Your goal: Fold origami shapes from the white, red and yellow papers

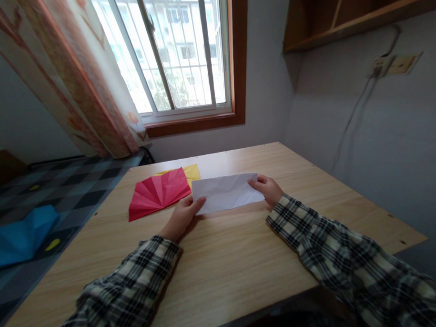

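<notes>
Two hands on one sheet — your left hand [183,215] pinches the near-left corner of the white paper [226,193], thumb on top; your right hand [268,189] grips its right short edge, fingers closed over it. Both hold the paper, neither is open.

Landmark: the white paper, lying on the wooden table [243,258] toward its far half, roughly centred before you.

Left of the paper: a red pleated fan [157,193], its right edge just beside your left hand. Behind the fan, at the paper's far-left corner, a yellow sheet [191,172] peeks out. Well left of the paper, off the table, a blue sheet [22,234] lies on a checked surface.

Handling, as a judgement — light, thin, limp, already creased; it will bend or tear if pulled hard and slide easily on the smooth top. Hold it at the short ends or corners, as you do now.

Long axis runs left to right across your view, right end tilted slightly away.
</notes>
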Action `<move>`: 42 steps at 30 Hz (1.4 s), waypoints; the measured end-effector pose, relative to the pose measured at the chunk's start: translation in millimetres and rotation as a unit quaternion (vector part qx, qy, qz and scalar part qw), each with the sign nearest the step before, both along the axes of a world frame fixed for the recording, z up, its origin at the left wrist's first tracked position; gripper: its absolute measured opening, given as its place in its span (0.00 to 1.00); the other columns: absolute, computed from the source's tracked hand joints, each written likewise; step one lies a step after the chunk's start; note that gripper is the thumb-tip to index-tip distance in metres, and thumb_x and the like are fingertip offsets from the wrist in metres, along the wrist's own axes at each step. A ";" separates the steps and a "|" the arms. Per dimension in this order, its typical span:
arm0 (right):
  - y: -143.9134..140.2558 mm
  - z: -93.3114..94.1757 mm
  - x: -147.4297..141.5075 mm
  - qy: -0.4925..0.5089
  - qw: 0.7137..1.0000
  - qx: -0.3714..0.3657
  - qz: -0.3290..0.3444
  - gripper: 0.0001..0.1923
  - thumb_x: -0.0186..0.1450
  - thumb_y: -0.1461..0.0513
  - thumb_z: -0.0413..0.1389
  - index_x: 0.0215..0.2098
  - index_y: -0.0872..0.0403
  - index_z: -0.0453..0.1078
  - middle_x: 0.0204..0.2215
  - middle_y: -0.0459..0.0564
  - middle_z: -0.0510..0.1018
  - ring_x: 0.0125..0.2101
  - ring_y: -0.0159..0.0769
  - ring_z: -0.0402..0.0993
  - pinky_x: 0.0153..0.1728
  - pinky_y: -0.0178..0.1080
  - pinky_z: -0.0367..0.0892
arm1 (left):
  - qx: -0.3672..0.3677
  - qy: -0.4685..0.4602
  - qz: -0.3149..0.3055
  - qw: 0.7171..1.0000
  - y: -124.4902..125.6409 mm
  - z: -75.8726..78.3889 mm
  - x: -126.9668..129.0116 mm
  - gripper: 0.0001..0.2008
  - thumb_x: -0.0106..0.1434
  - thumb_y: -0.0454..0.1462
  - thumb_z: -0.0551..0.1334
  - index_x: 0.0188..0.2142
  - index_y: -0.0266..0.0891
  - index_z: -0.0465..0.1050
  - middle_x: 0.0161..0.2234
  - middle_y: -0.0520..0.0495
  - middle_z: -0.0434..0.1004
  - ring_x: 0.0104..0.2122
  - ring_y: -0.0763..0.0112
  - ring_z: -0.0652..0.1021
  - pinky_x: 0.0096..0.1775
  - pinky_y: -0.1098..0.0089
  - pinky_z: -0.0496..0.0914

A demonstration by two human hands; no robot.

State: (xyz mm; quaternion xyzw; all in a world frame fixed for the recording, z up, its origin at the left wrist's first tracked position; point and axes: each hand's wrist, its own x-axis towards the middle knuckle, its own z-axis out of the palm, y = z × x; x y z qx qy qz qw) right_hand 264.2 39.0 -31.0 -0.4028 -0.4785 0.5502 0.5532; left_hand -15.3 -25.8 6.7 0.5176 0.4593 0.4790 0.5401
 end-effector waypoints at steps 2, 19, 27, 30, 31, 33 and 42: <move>0.9 -1.8 -0.2 -0.004 1.000 0.003 -0.001 0.23 0.48 0.46 0.70 0.35 0.52 0.79 0.32 0.49 0.83 0.32 0.41 0.78 0.35 0.41 0.72 | 0.012 0.015 0.013 1.000 0.3 1.2 0.4 0.22 0.52 0.48 0.74 0.40 0.34 0.81 0.40 0.40 0.84 0.42 0.54 0.81 0.45 0.62 0.75; 1.2 -1.0 0.2 -0.014 1.000 0.023 -0.005 0.30 0.47 0.40 0.68 0.36 0.54 0.78 0.31 0.48 0.83 0.33 0.42 0.77 0.37 0.41 0.72 | -0.015 0.033 0.053 0.998 -2.1 -2.1 3.9 0.24 0.53 0.52 0.73 0.41 0.36 0.77 0.32 0.49 0.79 0.23 0.77 0.74 0.23 0.77 0.69; 3.7 -3.3 3.2 -0.044 0.998 0.050 0.014 0.27 0.51 0.42 0.67 0.37 0.53 0.80 0.33 0.49 0.83 0.36 0.43 0.77 0.40 0.42 0.72 | -0.028 -0.011 -0.003 1.000 -4.1 3.5 0.0 0.21 0.54 0.45 0.73 0.43 0.33 0.78 0.33 0.43 0.82 0.33 0.64 0.80 0.32 0.70 0.75; 2.2 -2.9 2.4 -0.058 0.996 0.054 0.032 0.26 0.52 0.42 0.66 0.37 0.53 0.79 0.34 0.49 0.83 0.36 0.43 0.77 0.41 0.43 0.72 | -0.047 -0.032 -0.015 0.998 -3.8 1.8 -1.1 0.19 0.55 0.43 0.73 0.43 0.34 0.77 0.30 0.45 0.81 0.31 0.65 0.80 0.30 0.70 0.75; 1.6 -2.6 2.0 -0.058 0.996 0.053 0.035 0.26 0.52 0.42 0.66 0.37 0.53 0.79 0.34 0.49 0.83 0.36 0.43 0.77 0.41 0.43 0.72 | -0.052 -0.032 -0.019 0.998 -3.8 1.2 -1.3 0.20 0.55 0.42 0.73 0.43 0.34 0.77 0.30 0.45 0.81 0.31 0.64 0.81 0.31 0.70 0.75; 0.7 -1.6 1.2 -0.056 0.996 0.053 0.038 0.26 0.52 0.42 0.66 0.37 0.53 0.79 0.34 0.49 0.83 0.35 0.42 0.76 0.40 0.42 0.71 | -0.057 -0.028 -0.024 0.998 -3.8 0.2 -1.0 0.21 0.55 0.42 0.73 0.44 0.33 0.77 0.31 0.44 0.82 0.32 0.63 0.81 0.32 0.68 0.76; -5.4 4.0 -0.7 -0.080 0.994 0.040 0.057 0.25 0.52 0.42 0.65 0.33 0.53 0.75 0.22 0.43 0.73 0.22 0.30 0.64 0.23 0.34 0.60 | -0.024 -0.008 0.040 0.999 -3.2 -2.2 6.6 0.24 0.48 0.45 0.74 0.41 0.33 0.78 0.37 0.41 0.85 0.36 0.57 0.83 0.40 0.61 0.77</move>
